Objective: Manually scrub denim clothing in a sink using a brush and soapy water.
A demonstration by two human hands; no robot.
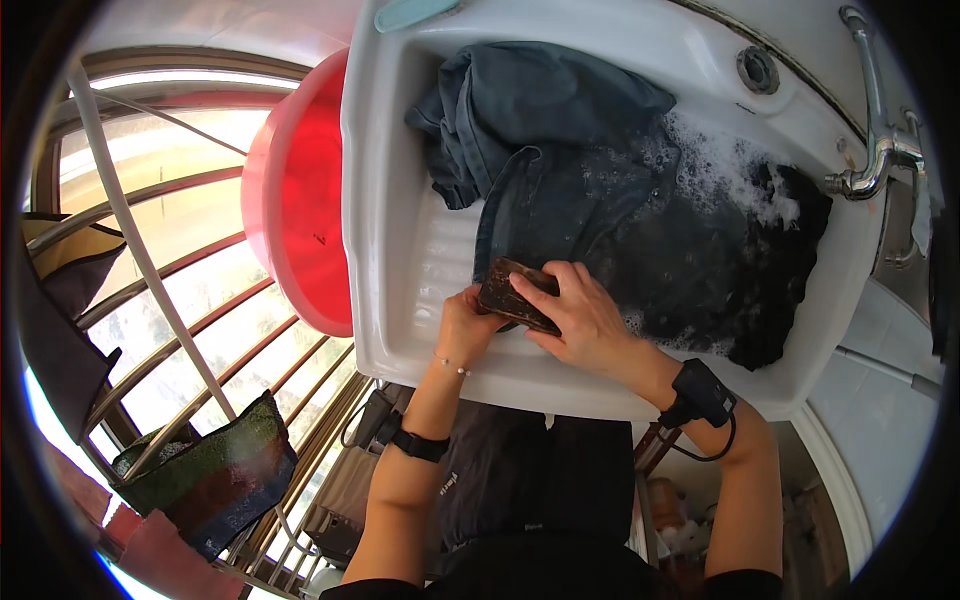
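Observation:
A dark, wet garment (675, 247) lies partly under water and suds in the white laundry sink (390, 300), whose left floor is ridged. Its upper left part, greyish blue, is bunched against the back wall of the sink. My right hand (589, 319) grips a worn brown scrubbing brush (517, 296), its back upward, over the garment's near left edge. At the brush's left end, my left hand (469, 326) pinches the garment's edge; its fingertips are partly hidden by the brush. The bristles are out of sight.
A red plastic basin (300, 210) stands against the sink's left side. A metal tap (874, 176) reaches over the right rim. Window bars (202, 315) with hanging cloths (225, 472) are at the left. A pale green object (412, 11) rests on the back rim.

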